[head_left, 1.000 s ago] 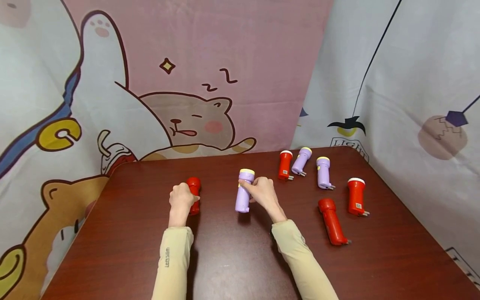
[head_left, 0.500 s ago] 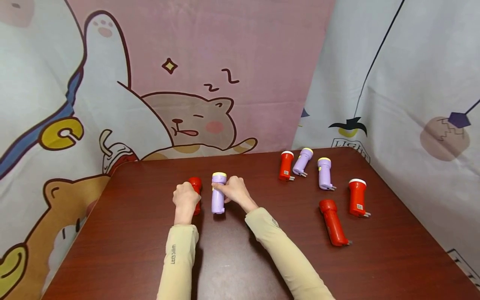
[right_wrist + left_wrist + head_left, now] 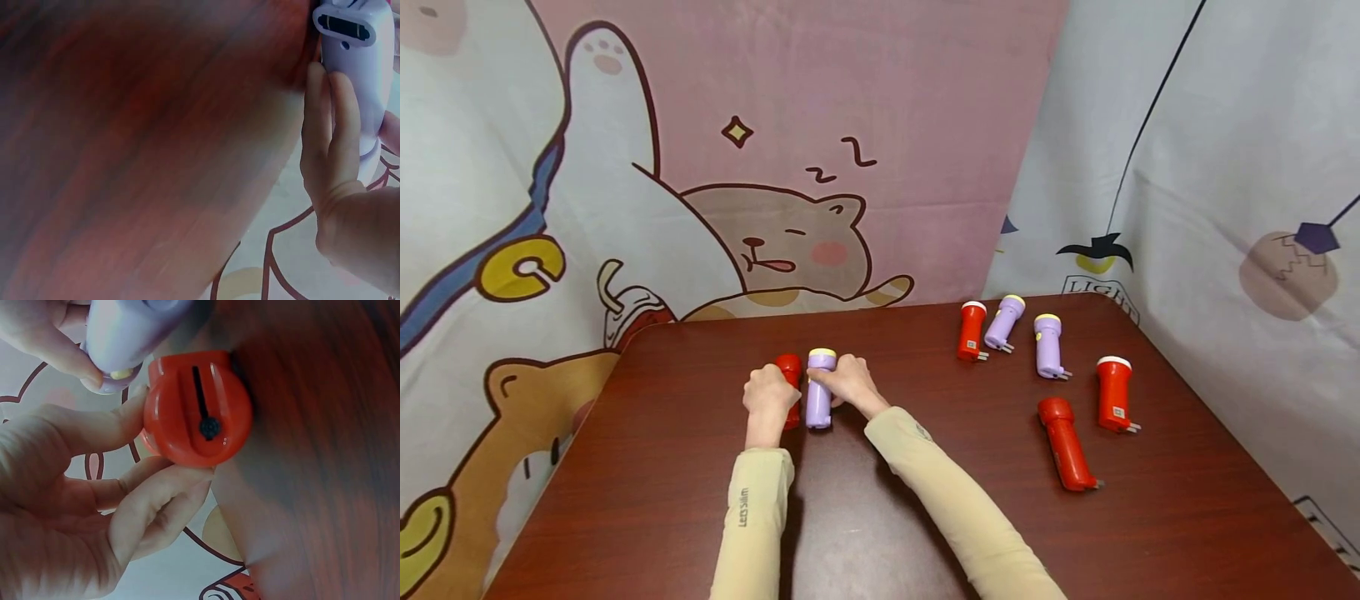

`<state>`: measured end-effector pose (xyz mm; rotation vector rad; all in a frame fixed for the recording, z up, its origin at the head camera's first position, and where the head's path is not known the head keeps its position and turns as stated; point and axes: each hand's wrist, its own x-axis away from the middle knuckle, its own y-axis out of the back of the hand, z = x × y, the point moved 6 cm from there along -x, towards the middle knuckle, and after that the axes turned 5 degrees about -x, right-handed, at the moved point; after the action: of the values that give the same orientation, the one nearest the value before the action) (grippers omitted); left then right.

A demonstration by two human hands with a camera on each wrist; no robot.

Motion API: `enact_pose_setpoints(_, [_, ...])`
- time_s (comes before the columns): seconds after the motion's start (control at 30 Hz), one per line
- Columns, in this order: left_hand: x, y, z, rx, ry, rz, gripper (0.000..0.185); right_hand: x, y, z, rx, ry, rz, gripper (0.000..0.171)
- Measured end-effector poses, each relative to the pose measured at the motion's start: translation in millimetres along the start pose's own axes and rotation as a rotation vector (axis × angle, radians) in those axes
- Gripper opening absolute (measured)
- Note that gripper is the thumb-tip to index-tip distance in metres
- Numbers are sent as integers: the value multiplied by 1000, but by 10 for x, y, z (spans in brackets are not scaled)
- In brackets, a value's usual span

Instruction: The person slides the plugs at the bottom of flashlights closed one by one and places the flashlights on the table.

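Note:
In the head view my left hand [image 3: 766, 398] grips a red flashlight [image 3: 791, 375] from its left side, partly covering it. The left wrist view shows that flashlight's round red end [image 3: 172, 419] pinched between thumb and fingers, with a black slot facing the camera. Just to its right, my right hand [image 3: 850, 383] holds a lilac flashlight [image 3: 818, 404] with a yellow rim. In the right wrist view the lilac flashlight's body [image 3: 356, 94] lies between thumb and fingers, its dark recessed slot in sight. A narrow gap separates the two flashlights.
On the right of the brown table [image 3: 647, 467] lie several more flashlights: a red one [image 3: 972, 332] and lilac one [image 3: 1004, 323] at the back, another lilac one [image 3: 1048, 348], a white-rimmed red one [image 3: 1113, 394] and an all-red one [image 3: 1067, 446]. Most show plug prongs. Printed cloth [image 3: 940, 125] hangs behind.
My right hand has carried the lilac flashlight leftward, from mid-table to beside the red one. My left hand keeps its grip on the red flashlight and has hardly moved.

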<state>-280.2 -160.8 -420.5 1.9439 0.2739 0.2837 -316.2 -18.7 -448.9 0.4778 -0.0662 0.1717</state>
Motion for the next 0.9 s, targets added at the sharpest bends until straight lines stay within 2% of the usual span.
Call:
enact_pose_setpoints(0.6, [-2, -8, 6, 0, -11, 2, 41, -103, -112, -64, 91, -73, -51, 42])
enact_pose_setpoints(0.9, [-8, -11, 4, -8, -1, 16, 42, -118, -118, -46, 115, -72, -58, 43])
